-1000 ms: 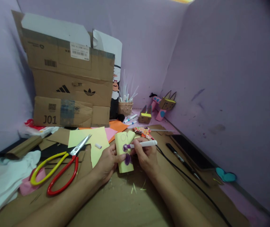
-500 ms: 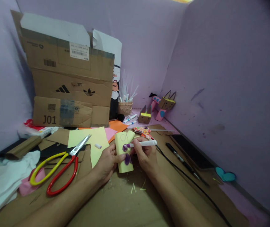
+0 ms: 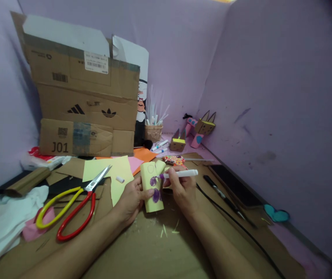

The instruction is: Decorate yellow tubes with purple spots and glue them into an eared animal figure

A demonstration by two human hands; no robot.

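A pale yellow paper tube (image 3: pixel 151 203) stands in the middle, bearing two purple-filled spots and an uncoloured outlined circle at its top. My left hand (image 3: pixel 131 199) grips its left side, thumb across the front. In my right hand (image 3: pixel 182 192) is a white marker (image 3: pixel 183 173) with a purple end, its tip at the right edge of the middle spot. More pale yellow rolled paper (image 3: pixel 160 166) shows behind the tube, partly hidden by my right hand. The marker's white cap (image 3: pixel 120 179) lies on yellow paper (image 3: pixel 119 190) to the left.
Scissors (image 3: pixel 89 190) with yellow and red handles lie left, beside a white cloth (image 3: pixel 6 223). Behind them stands a cardboard box (image 3: pixel 87 93). A basket of markers (image 3: pixel 153 132) and cardboard animal heads (image 3: pixel 178 145) are at the back. A black cable (image 3: pixel 229 224) and black pen (image 3: pixel 221 195) lie right.
My right hand and the marker have shifted slightly right, and the marker tip has drawn back toward the middle spot's right edge. My left hand still holds the tube.
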